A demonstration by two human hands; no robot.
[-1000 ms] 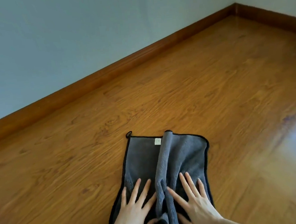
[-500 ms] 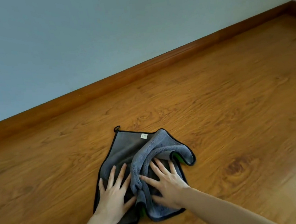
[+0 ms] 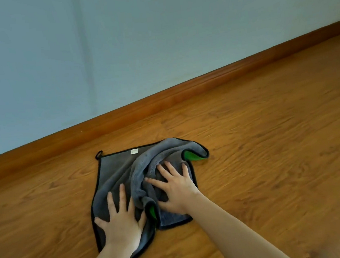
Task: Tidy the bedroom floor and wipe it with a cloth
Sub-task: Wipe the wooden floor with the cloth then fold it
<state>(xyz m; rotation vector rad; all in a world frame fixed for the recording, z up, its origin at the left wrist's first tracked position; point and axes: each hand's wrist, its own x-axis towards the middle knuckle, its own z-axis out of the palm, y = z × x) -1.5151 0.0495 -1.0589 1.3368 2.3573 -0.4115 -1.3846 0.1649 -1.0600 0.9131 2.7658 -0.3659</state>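
The room presents a pale blue-grey wall (image 3: 136,49) meeting a glossy wood-grain laminate floor (image 3: 272,160) along a brown wooden skirting board (image 3: 182,93) that runs diagonally from lower left to upper right. A grey microfibre cloth (image 3: 115,171) with black edge binding lies on the floor, just in front of the skirting board but not touching it. The cloth is only partly flat: its left portion is spread out, while a thick ridge is bunched up through the middle and curls toward the right corner. A small hanging loop (image 3: 99,154) projects from the far left corner, and a white label (image 3: 134,151) sits near the far edge. The green underside (image 3: 191,155) is exposed where the right corner is turned over, and again in a fold at the near edge between the two hands. The person's left hand (image 3: 120,223) is pressed flat on the near left portion of the cloth, palm down, fingers spread, gripping nothing. The right hand (image 3: 173,188) is likewise flat and unclenched, palm down on the right portion, with its fingertips reaching the base of the bunched ridge. Both bare forearms enter from the lower edge of the view. The floor around the cloth carries no other objects.
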